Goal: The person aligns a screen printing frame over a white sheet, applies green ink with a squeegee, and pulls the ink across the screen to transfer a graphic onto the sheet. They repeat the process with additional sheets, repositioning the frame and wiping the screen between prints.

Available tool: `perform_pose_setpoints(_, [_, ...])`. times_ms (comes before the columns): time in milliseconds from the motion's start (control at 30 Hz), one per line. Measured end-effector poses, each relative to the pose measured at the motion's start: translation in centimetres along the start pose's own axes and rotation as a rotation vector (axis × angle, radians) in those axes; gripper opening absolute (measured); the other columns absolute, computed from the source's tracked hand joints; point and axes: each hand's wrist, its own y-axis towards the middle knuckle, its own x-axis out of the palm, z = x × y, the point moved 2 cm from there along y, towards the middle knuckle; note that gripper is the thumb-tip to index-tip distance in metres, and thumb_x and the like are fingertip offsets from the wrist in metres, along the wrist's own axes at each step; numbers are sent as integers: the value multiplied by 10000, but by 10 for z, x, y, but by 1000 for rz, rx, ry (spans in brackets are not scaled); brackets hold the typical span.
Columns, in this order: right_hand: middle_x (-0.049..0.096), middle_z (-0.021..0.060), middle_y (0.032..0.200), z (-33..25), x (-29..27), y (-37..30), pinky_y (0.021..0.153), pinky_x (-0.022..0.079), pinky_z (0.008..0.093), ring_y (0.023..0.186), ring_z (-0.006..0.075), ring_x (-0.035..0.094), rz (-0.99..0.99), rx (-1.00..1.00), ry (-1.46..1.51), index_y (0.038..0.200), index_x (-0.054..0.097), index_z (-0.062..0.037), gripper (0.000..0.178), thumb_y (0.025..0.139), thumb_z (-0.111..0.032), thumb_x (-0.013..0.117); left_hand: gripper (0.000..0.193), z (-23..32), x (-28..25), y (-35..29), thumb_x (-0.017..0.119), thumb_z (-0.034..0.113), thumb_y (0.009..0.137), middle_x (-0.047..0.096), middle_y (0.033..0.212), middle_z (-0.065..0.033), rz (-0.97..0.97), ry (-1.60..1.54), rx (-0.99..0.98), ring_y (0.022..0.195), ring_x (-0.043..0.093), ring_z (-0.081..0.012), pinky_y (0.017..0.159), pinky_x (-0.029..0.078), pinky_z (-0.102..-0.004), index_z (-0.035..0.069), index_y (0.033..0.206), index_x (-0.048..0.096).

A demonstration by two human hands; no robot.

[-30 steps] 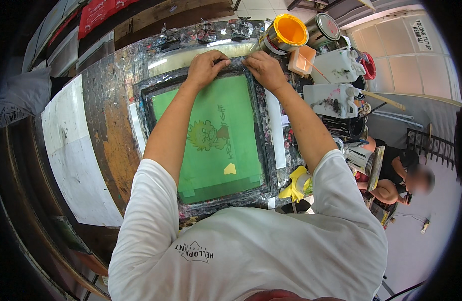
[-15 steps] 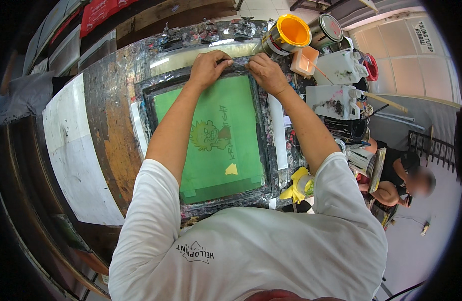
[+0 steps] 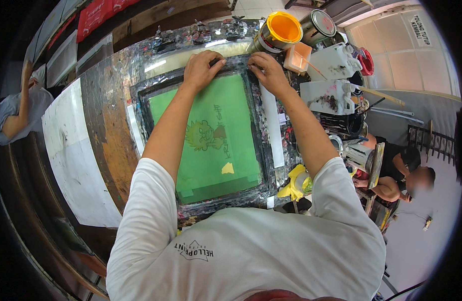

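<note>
A dark-framed printing screen (image 3: 140, 105) with green mesh and a cartoon figure stencil lies flat on the paint-stained table. My left hand (image 3: 201, 67) grips the far edge of the frame near its middle. My right hand (image 3: 267, 70) presses on the same far edge toward the right corner. Both sets of fingers curl over a dark strip along the frame, likely a squeegee, mostly hidden under them. A small yellow patch (image 3: 227, 168) sits on the mesh near the front.
An open can of orange-yellow ink (image 3: 278, 31) stands just beyond my right hand, with a closed can (image 3: 319, 25) and white tubs (image 3: 329, 95) to the right. A yellow rag (image 3: 293, 183) lies at the right. One person sits at the right (image 3: 401, 170), another at the far left (image 3: 15, 110).
Both hands stay on the far edge of the frame; they shifted only slightly. The screen has not moved.
</note>
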Motion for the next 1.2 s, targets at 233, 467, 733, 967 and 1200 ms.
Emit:
perform_pose_setpoints(233, [690,104,1188,-8,5,2,977,539,448,1157,347,653,-2,-31,-52,1150,674,-78,195,965,-129,708,287,-1,9,2,744,385,980,768,1098,-55,90,31,-47,895,685,-289,931,476,-406,121,1093,749])
perform_pose_setpoints(467, [655,110,1215,-16,9,11,998,540,469,1177,358,631,-37,-18,-160,1180,641,-74,313,897,-128,763,343,8,21,-7,729,427,977,758,1056,-45,285,334,82,1059,676,-256,965,420,-427,135,1157,744])
perform_pose_setpoints(733, [541,160,1383,-28,38,0,1036,537,485,1268,402,561,82,92,-268,1295,587,-92,585,763,-44,828,362,8,21,-2,714,475,965,758,1040,-53,166,214,-112,1032,662,-279,937,452,-443,142,1024,843])
perform_pose_setpoints(967, [487,227,1459,-32,49,-2,1071,517,511,1285,440,544,112,97,-337,1373,578,-75,638,781,-35,811,356,6,19,-3,720,487,959,758,1034,-51,176,192,-123,1052,666,-279,945,453,-444,164,1033,849])
perform_pose_setpoints(1200, [496,230,1444,-24,48,-7,1077,518,489,1305,443,536,64,42,-351,1404,567,-74,643,804,-13,788,329,7,21,-5,727,460,965,742,980,-23,244,196,-74,968,663,-266,903,451,-432,157,1016,845])
